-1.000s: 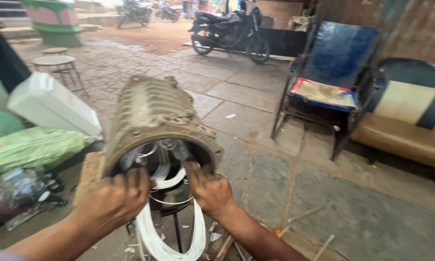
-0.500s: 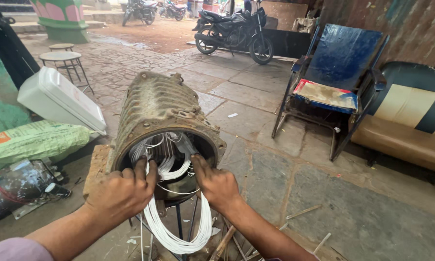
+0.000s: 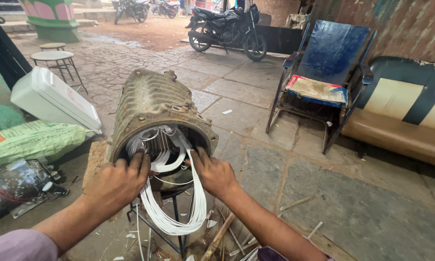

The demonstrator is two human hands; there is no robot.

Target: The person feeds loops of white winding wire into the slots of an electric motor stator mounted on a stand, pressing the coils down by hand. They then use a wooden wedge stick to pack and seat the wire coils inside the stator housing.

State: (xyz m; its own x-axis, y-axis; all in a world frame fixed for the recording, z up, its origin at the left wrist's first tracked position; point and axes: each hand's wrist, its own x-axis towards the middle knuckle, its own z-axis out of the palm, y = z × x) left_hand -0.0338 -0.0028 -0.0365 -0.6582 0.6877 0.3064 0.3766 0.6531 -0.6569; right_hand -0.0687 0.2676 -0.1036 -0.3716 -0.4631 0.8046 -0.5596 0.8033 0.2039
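- Head view, around me: a blue chair with a worn seat stands well to my right, a striped sofa beside it; a parked motorcycle sits far back, 2 round stools to the left.
- Close on my left lie a white plastic box, a green sack and a grimy dark part; wood splinters litter the stone floor under my arms.
- The ribbed motor housing lies on its side on a small metal stand, open mouth toward me, holding loops of white winding wire that spill down out of it.
- My left hand has its fingers curled over the lower rim, pressing on the wire; my right hand is spread open, fingertips on the coil at the rim.
- The bore's depth is dark; the stand's feet are cut off.
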